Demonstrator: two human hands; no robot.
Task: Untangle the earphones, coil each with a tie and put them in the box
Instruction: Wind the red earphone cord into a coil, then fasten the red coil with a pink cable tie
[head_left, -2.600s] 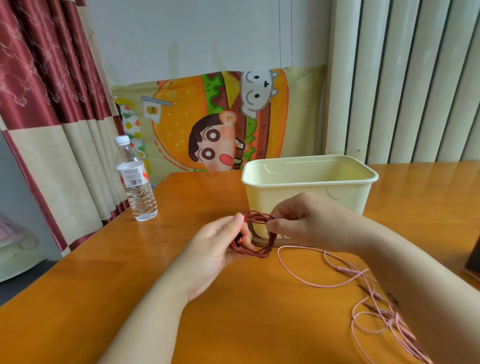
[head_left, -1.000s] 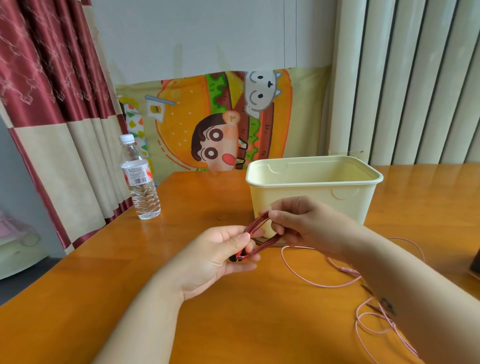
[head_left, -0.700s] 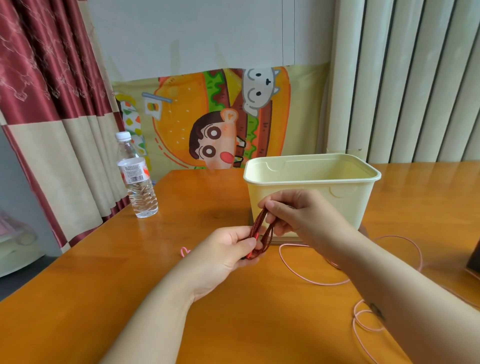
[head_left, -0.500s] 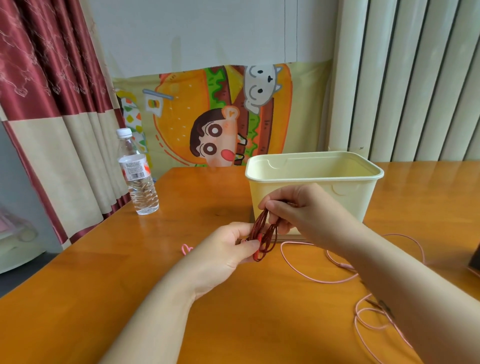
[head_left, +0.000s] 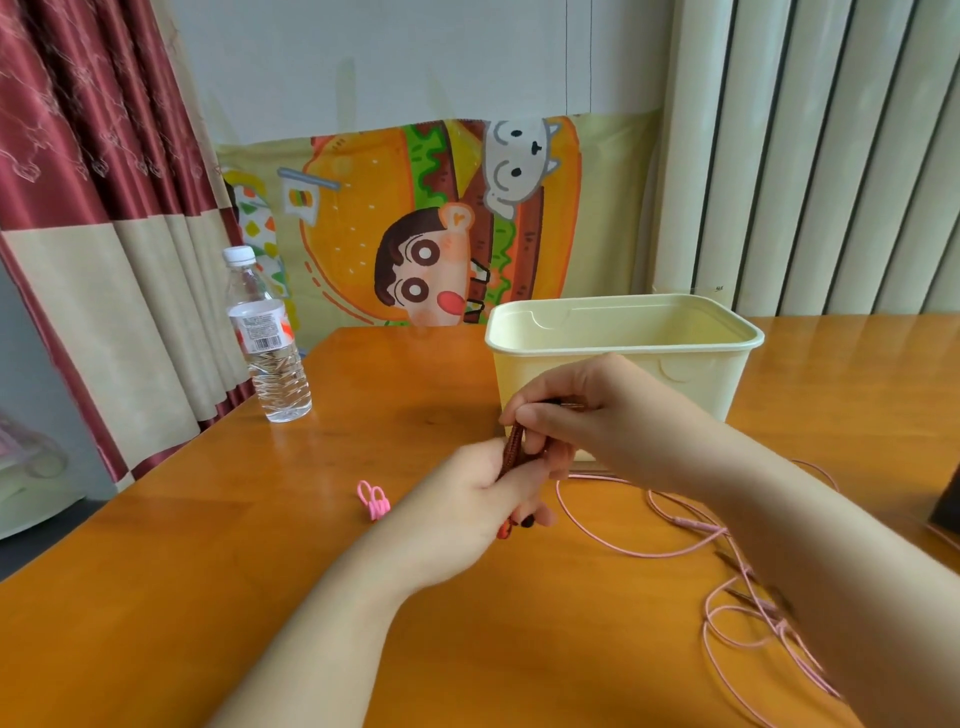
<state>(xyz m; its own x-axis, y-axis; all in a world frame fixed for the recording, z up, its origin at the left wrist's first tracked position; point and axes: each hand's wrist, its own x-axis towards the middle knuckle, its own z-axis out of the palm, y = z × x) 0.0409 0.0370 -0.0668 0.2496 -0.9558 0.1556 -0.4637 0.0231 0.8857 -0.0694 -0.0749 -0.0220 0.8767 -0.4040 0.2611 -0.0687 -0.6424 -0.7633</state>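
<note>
Red earphones (head_left: 513, 448): centre of frame, held above the worktop (head_left: 208, 545), in front of the box (head_left: 701, 384); squeezed into a narrow upright bundle.
Left hand (head_left: 467, 499): grip wrapped round the bundle's lower end; the buds seem to poke out below the fingers.
Right hand (head_left: 597, 415): grip pinching the bundle's upper end, fingers curled over it.
Pink tie (head_left: 373, 500): lying loose on the worktop, just left of the left hand.
Pink earphones (head_left: 696, 526): uncoiled, trailing across the lower right of the frame.
Handling (judgement): the cord is light, limp and somewhat springy, so the loops will likely splay if either grip eases. Best held at the bundle's middle with one hand, freeing the other to fetch the tie. Buds and plug are the delicate parts; avoid pulling there.
Change since 2.6 s ago: then a round open loop; now flattened into a tight strand and turned upright. The left hand has closed further over it. Box unmoved.
</note>
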